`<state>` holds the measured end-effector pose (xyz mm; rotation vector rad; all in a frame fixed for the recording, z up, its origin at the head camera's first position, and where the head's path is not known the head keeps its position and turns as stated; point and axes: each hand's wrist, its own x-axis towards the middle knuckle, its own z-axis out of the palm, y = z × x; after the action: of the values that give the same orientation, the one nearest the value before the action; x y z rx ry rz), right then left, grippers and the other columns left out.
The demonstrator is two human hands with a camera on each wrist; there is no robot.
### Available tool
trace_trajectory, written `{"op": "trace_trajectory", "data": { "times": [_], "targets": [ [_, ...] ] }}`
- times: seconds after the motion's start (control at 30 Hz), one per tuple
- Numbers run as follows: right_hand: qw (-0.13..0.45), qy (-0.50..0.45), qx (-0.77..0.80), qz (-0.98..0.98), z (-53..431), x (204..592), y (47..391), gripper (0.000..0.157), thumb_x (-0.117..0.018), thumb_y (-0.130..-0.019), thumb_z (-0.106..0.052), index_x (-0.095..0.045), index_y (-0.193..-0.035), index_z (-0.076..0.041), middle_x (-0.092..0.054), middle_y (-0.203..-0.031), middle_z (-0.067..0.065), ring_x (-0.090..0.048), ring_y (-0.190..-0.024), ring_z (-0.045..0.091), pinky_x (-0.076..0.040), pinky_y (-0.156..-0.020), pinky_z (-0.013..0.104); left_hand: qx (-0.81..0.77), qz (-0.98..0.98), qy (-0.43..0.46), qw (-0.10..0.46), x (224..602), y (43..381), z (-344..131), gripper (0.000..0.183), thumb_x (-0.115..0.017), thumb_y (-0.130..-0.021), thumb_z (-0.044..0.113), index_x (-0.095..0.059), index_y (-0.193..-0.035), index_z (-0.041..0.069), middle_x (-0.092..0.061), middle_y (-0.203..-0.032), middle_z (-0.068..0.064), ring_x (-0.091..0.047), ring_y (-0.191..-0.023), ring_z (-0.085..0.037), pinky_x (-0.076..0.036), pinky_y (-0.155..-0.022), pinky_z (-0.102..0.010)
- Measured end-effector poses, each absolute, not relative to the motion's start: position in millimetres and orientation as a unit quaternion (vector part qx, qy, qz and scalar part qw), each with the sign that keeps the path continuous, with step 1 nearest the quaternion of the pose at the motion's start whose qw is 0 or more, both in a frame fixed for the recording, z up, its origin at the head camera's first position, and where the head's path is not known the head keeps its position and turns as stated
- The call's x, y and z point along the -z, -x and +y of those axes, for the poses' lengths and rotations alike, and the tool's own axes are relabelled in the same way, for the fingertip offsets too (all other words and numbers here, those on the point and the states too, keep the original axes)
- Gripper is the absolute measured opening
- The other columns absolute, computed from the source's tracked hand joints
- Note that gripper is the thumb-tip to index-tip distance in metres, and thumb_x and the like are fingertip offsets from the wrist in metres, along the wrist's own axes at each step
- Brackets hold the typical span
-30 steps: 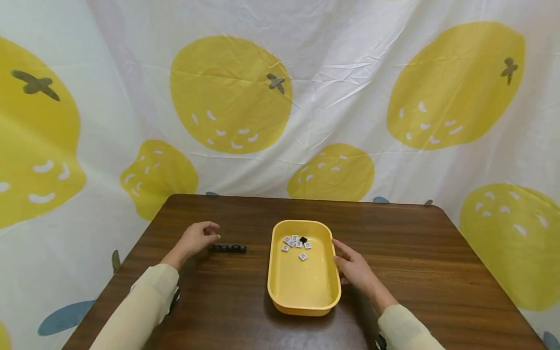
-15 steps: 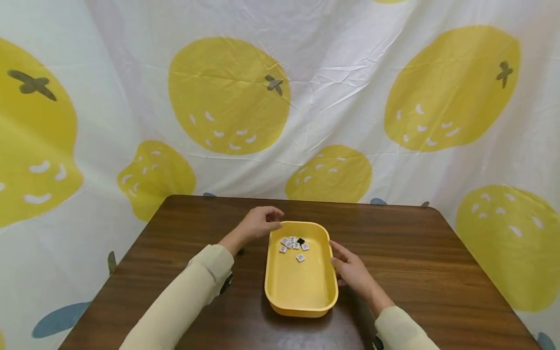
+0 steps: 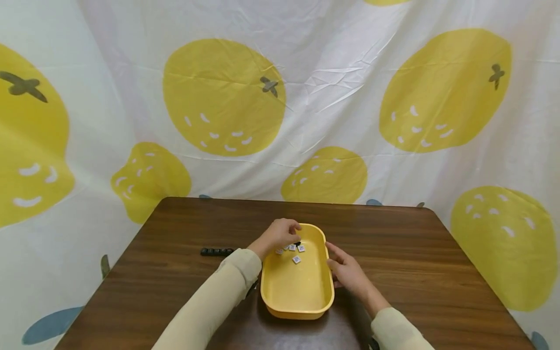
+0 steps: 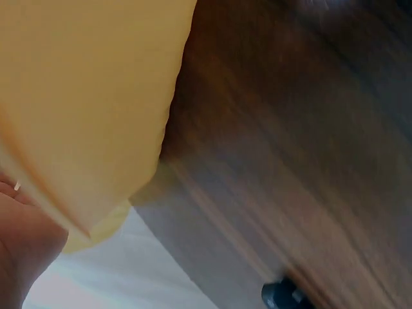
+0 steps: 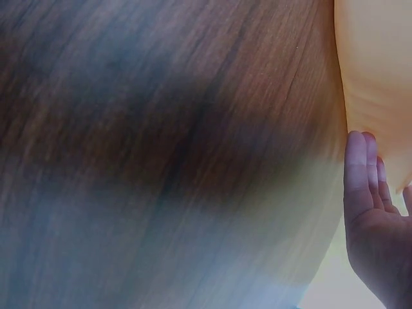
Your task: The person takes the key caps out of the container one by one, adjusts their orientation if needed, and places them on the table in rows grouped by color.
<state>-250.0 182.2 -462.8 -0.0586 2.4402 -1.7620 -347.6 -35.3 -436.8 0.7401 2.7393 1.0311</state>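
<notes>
A yellow tray (image 3: 297,291) stands on the table with several small white square tiles (image 3: 296,260) in its far half; each bears a dark print. My left hand (image 3: 277,236) reaches over the tray's far left part, covering some tiles. Its thumb and fingertips stand apart, just above a black tile (image 3: 298,243); contact cannot be told. My right hand (image 3: 352,274) rests against the tray's right wall, its fingers (image 5: 356,167) straight along it. Left of the tray lies a row of black blocks (image 3: 214,252), its right end hidden behind my left sleeve.
The dark wooden table (image 3: 407,262) reaches back to a white curtain (image 3: 323,112) printed with lemons. The left wrist view shows the tray's outer wall (image 4: 84,84) close up and a dark block (image 4: 283,295) on the table.
My left hand has moved right, from beside the black row to over the tiles in the tray. The right hand stays at the tray's wall. The whole view has shifted slightly.
</notes>
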Motion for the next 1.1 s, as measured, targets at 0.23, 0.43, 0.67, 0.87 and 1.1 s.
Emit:
{"op": "trace_trajectory", "data": {
  "times": [0.23, 0.43, 0.67, 0.87, 1.1],
  "targets": [
    [0.068, 0.014, 0.592, 0.803, 180.6, 462.4, 249.1, 0.053, -0.049, -0.101, -0.004, -0.038, -0.152, -0.006, -0.059, -0.102, 0.018, -0.062, -0.068, 0.019, -0.056, -0.055, 0.037, -0.298, 0.924, -0.231, 0.059, 451.9, 350.4, -23.9, 0.031, -0.068, -0.089, 0.011, -0.07, -0.118, 0.002, -0.069, -0.096, -0.008, -0.061, -0.083, -0.017, -0.051, -0.076, -0.029],
    [0.066, 0.011, 0.59, 0.804, 179.4, 462.1, 248.0, 0.053, -0.049, -0.1, -0.004, -0.039, -0.152, -0.006, -0.059, -0.101, 0.017, -0.062, -0.069, 0.02, -0.056, -0.056, 0.039, -0.253, 0.941, -0.22, 0.037, 459.6, 351.5, -20.0, 0.014, -0.066, -0.084, 0.005, -0.064, -0.071, 0.007, -0.049, -0.06, 0.004, -0.042, -0.057, -0.011, -0.035, -0.055, -0.023],
    [0.066, 0.007, 0.594, 0.802, 179.8, 461.4, 248.5, 0.053, -0.049, -0.101, -0.004, -0.039, -0.152, -0.007, -0.059, -0.103, 0.017, -0.063, -0.069, 0.02, -0.057, -0.057, 0.04, -0.225, 0.95, -0.213, 0.05, 459.5, 350.4, -16.7, 0.025, -0.065, -0.086, 0.004, -0.064, -0.062, 0.011, -0.05, -0.057, 0.007, -0.042, -0.055, -0.011, -0.035, -0.053, -0.022],
    [0.067, 0.006, 0.593, 0.802, 180.4, 462.2, 249.0, 0.053, -0.049, -0.101, -0.004, -0.039, -0.152, -0.007, -0.06, -0.103, 0.017, -0.064, -0.07, 0.021, -0.057, -0.057, 0.04, -0.178, 0.959, -0.212, 0.058, 459.6, 347.7, -15.2, 0.023, -0.065, -0.087, 0.006, -0.077, -0.106, 0.01, -0.072, -0.106, -0.001, -0.06, -0.09, -0.016, -0.049, -0.084, -0.029],
    [0.069, 0.003, 0.593, 0.802, 180.5, 462.4, 248.7, 0.052, -0.049, -0.101, -0.005, -0.039, -0.152, -0.008, -0.06, -0.104, 0.018, -0.065, -0.071, 0.022, -0.057, -0.058, 0.041, -0.154, 0.966, -0.194, 0.071, 462.0, 347.4, -14.5, 0.018, -0.068, -0.085, 0.014, -0.077, -0.101, 0.015, -0.07, -0.098, 0.002, -0.055, -0.08, -0.014, -0.048, -0.074, -0.028]
  ]
}}
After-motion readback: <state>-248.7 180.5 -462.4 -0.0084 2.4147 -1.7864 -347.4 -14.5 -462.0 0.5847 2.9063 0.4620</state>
